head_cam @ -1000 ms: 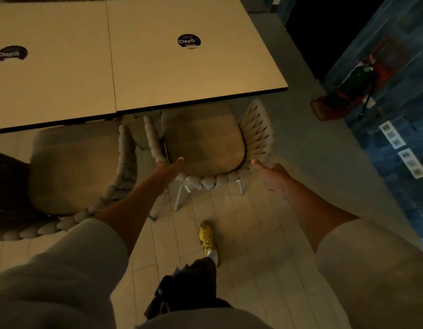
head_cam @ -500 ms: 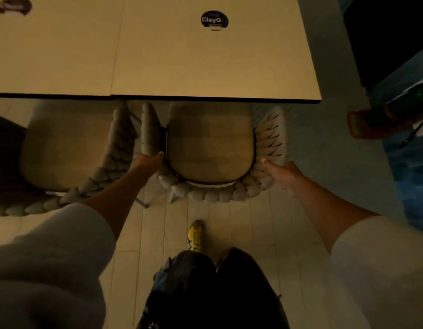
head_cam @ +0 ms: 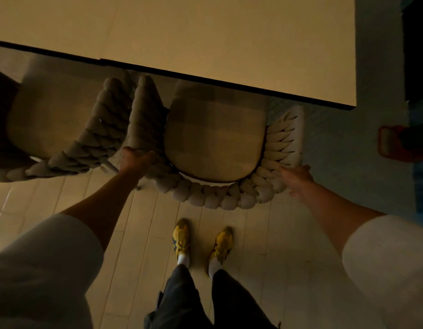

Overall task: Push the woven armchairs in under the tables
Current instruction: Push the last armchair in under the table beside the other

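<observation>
A woven armchair (head_cam: 215, 198) with a beige seat cushion stands in front of me, its front part under the edge of the beige table (head_cam: 205, 43). My left hand (head_cam: 134, 160) grips the chair's left back corner. My right hand (head_cam: 297, 180) holds the right back corner of the woven rim. A second woven armchair (head_cam: 70, 138) sits to the left, its armrest almost touching the first chair, its seat partly under the neighbouring tabletop (head_cam: 51, 22).
My feet in yellow shoes (head_cam: 201, 243) stand on pale floor tiles just behind the chair. A red object (head_cam: 395, 143) lies on the grey floor at the right edge. A dark shape fills the far left edge.
Both hands went from reaching toward the chair's back to gripping it. The chair has slid further under the table, and I have stepped closer with both feet together.
</observation>
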Tool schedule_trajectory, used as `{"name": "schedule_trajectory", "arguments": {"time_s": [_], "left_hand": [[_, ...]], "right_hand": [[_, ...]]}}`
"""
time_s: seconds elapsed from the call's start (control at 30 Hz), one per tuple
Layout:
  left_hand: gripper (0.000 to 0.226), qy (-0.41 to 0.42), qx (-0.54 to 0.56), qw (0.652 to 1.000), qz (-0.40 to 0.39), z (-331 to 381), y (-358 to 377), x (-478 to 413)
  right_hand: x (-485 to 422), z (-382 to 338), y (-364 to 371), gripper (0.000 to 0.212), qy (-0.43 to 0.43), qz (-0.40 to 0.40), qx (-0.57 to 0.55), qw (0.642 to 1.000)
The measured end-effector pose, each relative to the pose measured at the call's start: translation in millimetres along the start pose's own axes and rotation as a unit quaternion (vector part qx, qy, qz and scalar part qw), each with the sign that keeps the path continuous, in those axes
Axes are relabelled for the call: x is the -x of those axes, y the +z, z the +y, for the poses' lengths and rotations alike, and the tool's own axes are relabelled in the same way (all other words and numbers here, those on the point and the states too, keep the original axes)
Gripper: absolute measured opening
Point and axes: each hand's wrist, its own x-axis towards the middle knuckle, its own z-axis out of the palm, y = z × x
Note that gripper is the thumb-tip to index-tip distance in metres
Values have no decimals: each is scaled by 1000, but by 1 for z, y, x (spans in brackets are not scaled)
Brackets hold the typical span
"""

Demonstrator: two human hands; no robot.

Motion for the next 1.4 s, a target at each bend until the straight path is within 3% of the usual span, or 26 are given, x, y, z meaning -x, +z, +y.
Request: {"name": "schedule_trajectory", "arguments": {"time_s": [0.27, 0.43, 0.63, 0.77, 0.97, 1.27, 1.4], "left_hand": [[82, 18, -30, 999, 18, 2, 11, -38], [86, 8, -9, 1000, 4, 3, -2, -27], [81, 10, 1, 1000, -19, -13, -19, -23], [87, 6, -10, 999, -32, -18, -26, -21], [88, -20, -54, 995, -78, -11, -43, -26], [94, -15, -32, 995, -92, -16, -40, -38], [90, -40, -8, 996, -85, -10, -39, -38]], "right_hand": [[-46, 5, 29, 107, 7, 14, -95, 995], [-50, 15, 30, 91, -1, -4, -88, 996], [-41, 31, 43, 123, 4, -7, -120, 993], [-29, 36, 50, 104, 24, 11, -120, 992], [-35, 38, 54, 113, 22, 25, -113, 993], [-39, 35, 53, 104, 22, 25, -112, 993], [-86, 58, 58, 102, 8, 27, -109, 994]]}}
